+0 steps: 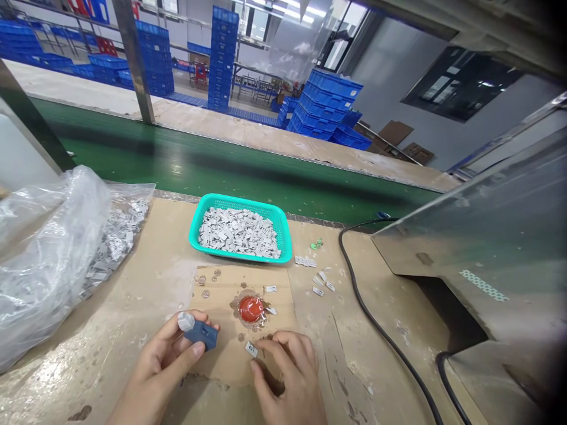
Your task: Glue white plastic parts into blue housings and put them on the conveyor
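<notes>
My left hand (166, 360) is closed around a dark blue block (204, 335) with a rectangular slot and a pale, faceted knob (186, 321) at one end. To its right, my right hand (290, 369) has thumb and index finger at the edge of a small light grey plastic part (251, 349) with a dark round mark, which appears pinched there. Just beyond the hands, a round pool or shallow dish of red liquid (251, 309) sits on a cardboard sheet (217, 360). Two similar grey parts (271, 289) lie near it.
A turquoise basket (286, 236) full of grey parts stands behind the cardboard. On the left lies a clear plastic bag (53, 236) of parts. Several loose pieces (318, 291), a small green item (316, 243), a black cable (361, 295) and a metal housing (443, 236) occupy the right.
</notes>
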Demonstrator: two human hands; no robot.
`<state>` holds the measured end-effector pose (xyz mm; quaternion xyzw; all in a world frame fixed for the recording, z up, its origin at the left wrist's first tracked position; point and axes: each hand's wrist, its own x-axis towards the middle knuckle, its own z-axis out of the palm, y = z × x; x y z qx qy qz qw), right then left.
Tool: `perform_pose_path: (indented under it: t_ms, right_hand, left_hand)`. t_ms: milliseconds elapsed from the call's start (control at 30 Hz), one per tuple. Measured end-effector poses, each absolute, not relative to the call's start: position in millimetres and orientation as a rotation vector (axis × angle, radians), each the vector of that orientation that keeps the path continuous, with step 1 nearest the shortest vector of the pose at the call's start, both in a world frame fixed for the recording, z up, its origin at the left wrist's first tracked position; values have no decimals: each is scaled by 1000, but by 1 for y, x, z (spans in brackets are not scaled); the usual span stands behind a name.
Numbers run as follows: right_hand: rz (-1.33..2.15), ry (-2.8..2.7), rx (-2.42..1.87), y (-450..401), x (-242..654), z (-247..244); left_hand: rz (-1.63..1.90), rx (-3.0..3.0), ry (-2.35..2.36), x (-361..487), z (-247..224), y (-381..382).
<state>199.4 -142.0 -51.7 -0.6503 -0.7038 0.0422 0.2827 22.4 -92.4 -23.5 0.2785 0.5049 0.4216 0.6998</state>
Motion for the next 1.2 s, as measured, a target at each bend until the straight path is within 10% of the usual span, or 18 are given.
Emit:
perform_pose_path:
  t_ms: [1200]
  right_hand:
    - [358,-1879,-1811,-133,188,-42]
  left_hand:
    - [917,1171,1132,40,-35,-105]
